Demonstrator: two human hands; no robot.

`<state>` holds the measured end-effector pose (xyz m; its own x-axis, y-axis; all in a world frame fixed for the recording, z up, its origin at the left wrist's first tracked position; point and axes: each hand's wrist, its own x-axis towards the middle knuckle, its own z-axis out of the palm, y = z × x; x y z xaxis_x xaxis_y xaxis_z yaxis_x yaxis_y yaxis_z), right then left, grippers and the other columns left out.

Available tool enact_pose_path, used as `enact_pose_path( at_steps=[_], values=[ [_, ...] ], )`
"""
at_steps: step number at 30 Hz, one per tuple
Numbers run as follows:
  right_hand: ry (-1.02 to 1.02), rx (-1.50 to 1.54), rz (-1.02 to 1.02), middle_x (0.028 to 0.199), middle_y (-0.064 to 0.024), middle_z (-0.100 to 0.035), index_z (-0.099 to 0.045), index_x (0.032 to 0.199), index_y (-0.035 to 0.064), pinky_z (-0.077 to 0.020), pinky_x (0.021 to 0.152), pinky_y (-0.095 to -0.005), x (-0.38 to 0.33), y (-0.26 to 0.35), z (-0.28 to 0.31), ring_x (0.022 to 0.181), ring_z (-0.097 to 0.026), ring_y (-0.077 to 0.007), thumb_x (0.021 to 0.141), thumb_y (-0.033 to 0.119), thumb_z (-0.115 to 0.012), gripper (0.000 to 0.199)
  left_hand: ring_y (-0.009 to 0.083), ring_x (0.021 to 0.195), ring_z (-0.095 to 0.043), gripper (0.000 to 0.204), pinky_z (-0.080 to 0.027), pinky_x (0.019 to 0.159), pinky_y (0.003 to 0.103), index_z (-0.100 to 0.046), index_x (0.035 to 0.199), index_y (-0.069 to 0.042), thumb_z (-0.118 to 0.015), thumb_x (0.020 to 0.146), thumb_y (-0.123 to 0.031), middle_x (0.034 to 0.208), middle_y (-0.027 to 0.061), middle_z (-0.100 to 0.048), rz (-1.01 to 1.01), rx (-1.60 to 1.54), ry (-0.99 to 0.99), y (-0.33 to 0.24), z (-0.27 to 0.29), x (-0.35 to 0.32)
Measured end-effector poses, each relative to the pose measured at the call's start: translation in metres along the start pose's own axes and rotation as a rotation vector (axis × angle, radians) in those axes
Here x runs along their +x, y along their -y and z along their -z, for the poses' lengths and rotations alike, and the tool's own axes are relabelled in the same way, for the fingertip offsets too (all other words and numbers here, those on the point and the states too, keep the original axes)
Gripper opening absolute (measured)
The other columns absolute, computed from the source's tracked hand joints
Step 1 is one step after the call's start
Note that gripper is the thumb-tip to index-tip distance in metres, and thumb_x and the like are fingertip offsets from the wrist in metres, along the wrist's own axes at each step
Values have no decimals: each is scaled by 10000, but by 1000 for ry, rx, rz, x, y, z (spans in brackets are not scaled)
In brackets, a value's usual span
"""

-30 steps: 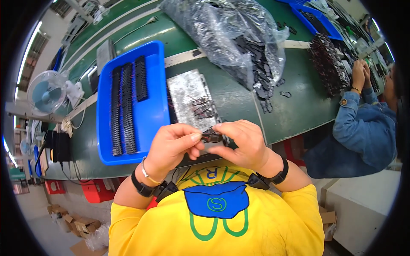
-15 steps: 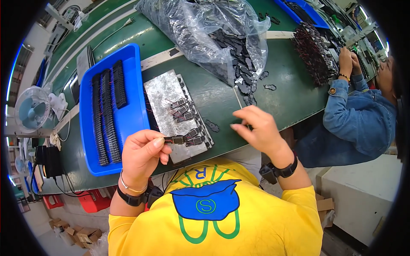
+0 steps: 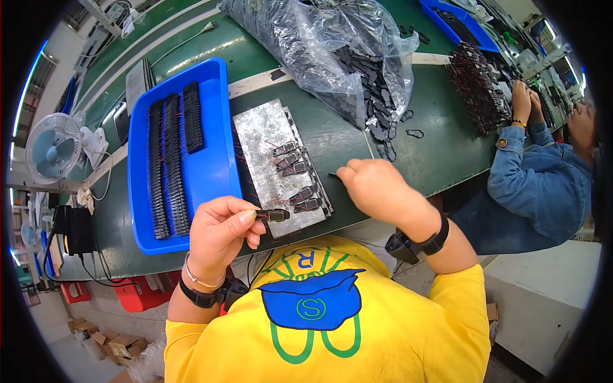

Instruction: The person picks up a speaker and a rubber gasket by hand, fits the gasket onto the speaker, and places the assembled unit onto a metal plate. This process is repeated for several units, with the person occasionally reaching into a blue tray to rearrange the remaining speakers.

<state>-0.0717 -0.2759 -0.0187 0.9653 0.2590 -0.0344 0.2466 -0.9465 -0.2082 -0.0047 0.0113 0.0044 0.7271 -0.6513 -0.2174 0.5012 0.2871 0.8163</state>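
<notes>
My left hand [image 3: 225, 231] pinches a small black rectangular part with thin wires [image 3: 276, 216], which looks like a small speaker, above the near end of a grey metal plate [image 3: 263, 127]. Several similar wired parts [image 3: 292, 163] lie on that plate in two groups. Just right of the plate, my right hand [image 3: 373, 188] is closed, thumb and fingertips together on a thin flat black piece [image 3: 332, 174]. Only its tip shows; the fingers cover the rest.
On the left, a blue tray [image 3: 214, 137] holds rows of black parts. A clear plastic bag [image 3: 319, 38] spills flat black pieces [image 3: 380, 115] onto the green table [image 3: 434, 153]. At the right a co-worker in a denim sleeve [image 3: 536, 185] handles parts beside a wired pile [image 3: 472, 89].
My right hand has moved left toward the plate and closed on the flat black piece that lay beside it. The left hand still holds the wired part. The whole view has shifted slightly.
</notes>
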Motion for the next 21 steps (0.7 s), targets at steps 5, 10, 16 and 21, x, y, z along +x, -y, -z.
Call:
enact_pose_path(
  at_steps=[5,10,16,21],
  values=[
    [8,27,-68,824,-132,-617,-650,876,26,-515,668,-424,9,-25,2,787,-624,-334,808,97,-618,104,165,596,-656,108,-546,528,259,-658,963,34,-630,892,-43,786,163,-689,9,-9,2,1,3,0],
    [-58,113,-87,830,-137,-622,-652,877,24,-512,696,-439,4,-22,9,795,-620,-348,785,116,-652,130,166,595,-656,105,-545,528,257,-658,955,36,-628,894,-44,779,163,-688,1,-2,-7,0,6,-5],
    [-35,89,-76,817,-153,-612,-640,828,15,-522,702,-439,18,-22,6,781,-629,-351,724,119,-668,149,163,594,-652,109,-545,531,256,-656,953,41,-628,895,-48,778,161,-687,12,-6,-2,-2,6,-3],
    [-148,35,-156,864,-145,-616,-626,847,22,-511,667,-425,18,-11,-4,783,-617,-348,706,85,-684,165,155,599,-649,115,-543,540,253,-653,955,44,-626,898,-52,781,153,-688,37,2,-11,-3,5,-4]
  ],
)
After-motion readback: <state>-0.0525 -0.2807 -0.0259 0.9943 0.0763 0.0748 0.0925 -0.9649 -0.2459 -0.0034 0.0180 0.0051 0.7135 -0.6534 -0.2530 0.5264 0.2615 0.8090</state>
